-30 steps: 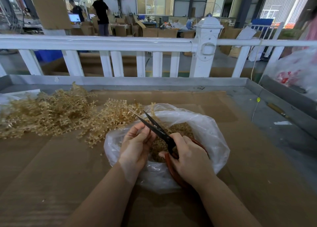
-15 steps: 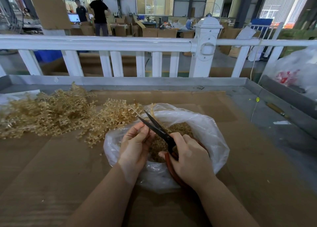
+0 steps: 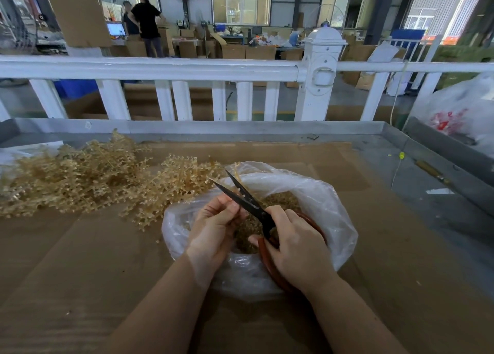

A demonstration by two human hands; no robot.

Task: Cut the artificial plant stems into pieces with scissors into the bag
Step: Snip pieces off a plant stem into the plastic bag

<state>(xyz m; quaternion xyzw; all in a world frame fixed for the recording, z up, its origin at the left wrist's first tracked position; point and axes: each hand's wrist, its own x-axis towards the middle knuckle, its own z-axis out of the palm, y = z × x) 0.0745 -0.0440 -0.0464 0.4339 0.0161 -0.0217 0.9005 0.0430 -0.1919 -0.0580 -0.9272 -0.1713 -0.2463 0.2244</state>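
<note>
Left hand [image 3: 213, 228] pinching stem [image 3: 236, 173] upright between gaping scissors [image 3: 247, 202] blades; right hand [image 3: 296, 246] gripping handles over bag [image 3: 320, 193].

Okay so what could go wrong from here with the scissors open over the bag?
The left hand pinches the stem right beside the open blades of the scissors, so its fingers could get nicked. Cut pieces might also miss the plastic bag and land on the cardboard.
</note>
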